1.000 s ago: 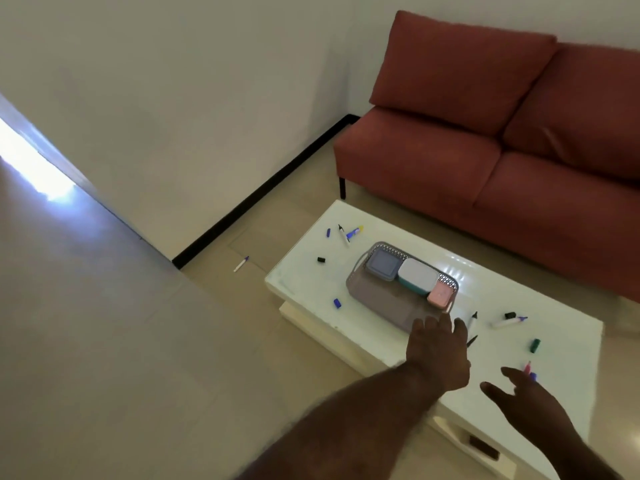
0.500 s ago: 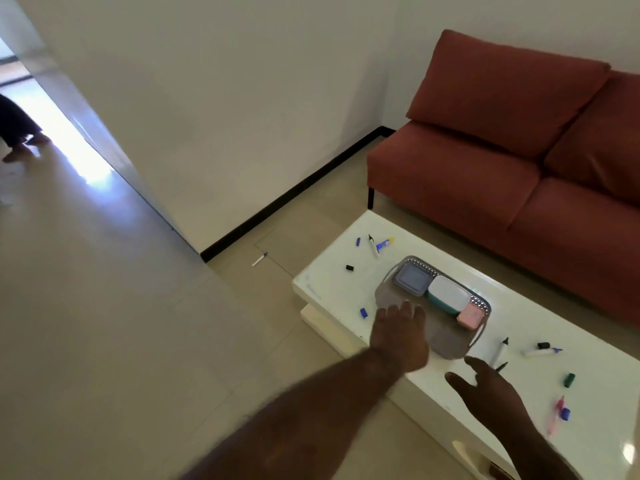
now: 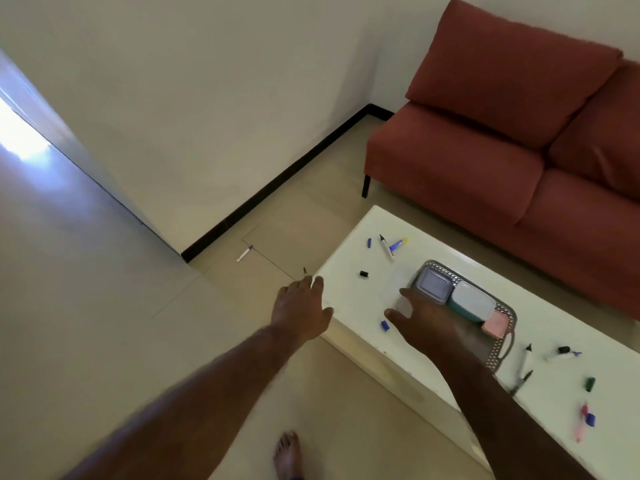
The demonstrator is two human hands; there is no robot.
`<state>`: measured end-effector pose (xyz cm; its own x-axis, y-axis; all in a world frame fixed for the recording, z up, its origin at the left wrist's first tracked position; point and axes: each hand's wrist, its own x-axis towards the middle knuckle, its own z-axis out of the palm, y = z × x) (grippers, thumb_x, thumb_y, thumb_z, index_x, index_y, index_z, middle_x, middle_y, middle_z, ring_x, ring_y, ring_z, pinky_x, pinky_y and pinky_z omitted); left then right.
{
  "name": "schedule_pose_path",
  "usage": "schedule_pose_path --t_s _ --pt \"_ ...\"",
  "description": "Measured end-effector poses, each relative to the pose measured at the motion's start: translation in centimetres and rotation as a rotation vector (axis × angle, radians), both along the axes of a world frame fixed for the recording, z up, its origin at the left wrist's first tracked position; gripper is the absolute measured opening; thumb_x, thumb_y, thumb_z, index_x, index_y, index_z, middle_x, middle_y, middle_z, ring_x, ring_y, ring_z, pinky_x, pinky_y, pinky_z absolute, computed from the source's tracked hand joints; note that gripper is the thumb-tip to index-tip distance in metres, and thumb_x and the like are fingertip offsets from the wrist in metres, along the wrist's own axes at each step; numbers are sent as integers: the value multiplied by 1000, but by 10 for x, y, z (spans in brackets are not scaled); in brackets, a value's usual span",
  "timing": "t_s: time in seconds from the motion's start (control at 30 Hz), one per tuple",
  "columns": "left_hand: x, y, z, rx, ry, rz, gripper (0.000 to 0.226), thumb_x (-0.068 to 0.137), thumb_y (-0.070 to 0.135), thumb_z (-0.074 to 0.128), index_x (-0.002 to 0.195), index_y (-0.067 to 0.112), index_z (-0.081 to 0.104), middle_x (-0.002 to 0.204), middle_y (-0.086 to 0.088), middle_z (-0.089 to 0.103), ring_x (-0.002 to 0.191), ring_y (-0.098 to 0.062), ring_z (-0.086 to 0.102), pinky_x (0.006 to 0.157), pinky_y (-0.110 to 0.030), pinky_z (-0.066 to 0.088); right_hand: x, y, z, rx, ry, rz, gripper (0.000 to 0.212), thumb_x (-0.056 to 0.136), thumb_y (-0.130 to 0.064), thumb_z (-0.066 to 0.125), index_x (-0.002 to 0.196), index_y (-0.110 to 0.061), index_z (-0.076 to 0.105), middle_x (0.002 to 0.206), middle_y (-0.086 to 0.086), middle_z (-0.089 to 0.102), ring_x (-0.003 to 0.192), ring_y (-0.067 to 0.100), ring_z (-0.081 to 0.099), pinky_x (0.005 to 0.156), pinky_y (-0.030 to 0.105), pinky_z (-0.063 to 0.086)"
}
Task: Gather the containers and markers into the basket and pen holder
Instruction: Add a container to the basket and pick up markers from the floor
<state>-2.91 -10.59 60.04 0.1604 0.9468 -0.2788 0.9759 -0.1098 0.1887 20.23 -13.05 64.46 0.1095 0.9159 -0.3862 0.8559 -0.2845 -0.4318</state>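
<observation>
Both hands were open and empty: the left hand (image 3: 300, 311) off the table (image 3: 433, 382) corner, the right hand (image 3: 424, 320) over the basket (image 3: 504, 344), containers (image 3: 472, 301) just beyond it; loose markers (image 3: 386, 245) probably needed pinching one by one

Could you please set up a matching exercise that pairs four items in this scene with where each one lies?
Items:
1. grey-lidded container
2. pink container
3. purple-capped marker
4. green cap

Places:
A. on the floor near the black skirting
B. on the white table, beyond the basket's handle end
C. in the basket, at the end nearest the sofa leg
D. in the basket, at the handle end

Pairs: 1-C, 2-D, 3-A, 4-B
</observation>
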Motion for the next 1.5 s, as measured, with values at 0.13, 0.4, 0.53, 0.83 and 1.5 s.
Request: schedule_pose_path --t_s 0.13,0.4,0.53,0.83,1.5 --pt "-58 27 -10 -40 0 55 68 90 52 50 145 16 32 147 -7 43 131 -28 46 105 -42 38 -37 36 -9 -61 13 19 64 94 -47 58 150 -22 37 153 1 42 137 20 42 111 33 32" --pt "-120 82 -34 -117 5 130 74 92 53 47 152 16 24 156 -9 34 140 -28 37 112 -43 33 -86 113 -40 -136 18 88 64 94 -48 57 149 -23 37 148 1 48 131 19 49 109 32 36" --pt "-137 123 -48 -160 53 139 75 93 55 45 152 15 23 156 -9 34 139 -28 39 111 -42 36 -101 159 -62 -165 51 110 64 93 -48 57 149 -22 38 151 -3 45 131 19 48 110 33 35" --pt "-165 228 -63 -174 88 189 74 93 55 46 152 14 26 154 -10 36 137 -29 42 108 -43 38 -145 269 -99 -240 54 210 62 95 -45 56 148 -19 38 141 2 54 130 20 49 105 30 36" --pt "-336 510 -405 -292 147 90 66 92 54 48 143 13 40 140 -9 53 121 -26 56 97 -40 46 -298 495 -448 -484 3 65 63 93 -48 55 146 -17 41 146 6 50 132 26 49 106 33 39"
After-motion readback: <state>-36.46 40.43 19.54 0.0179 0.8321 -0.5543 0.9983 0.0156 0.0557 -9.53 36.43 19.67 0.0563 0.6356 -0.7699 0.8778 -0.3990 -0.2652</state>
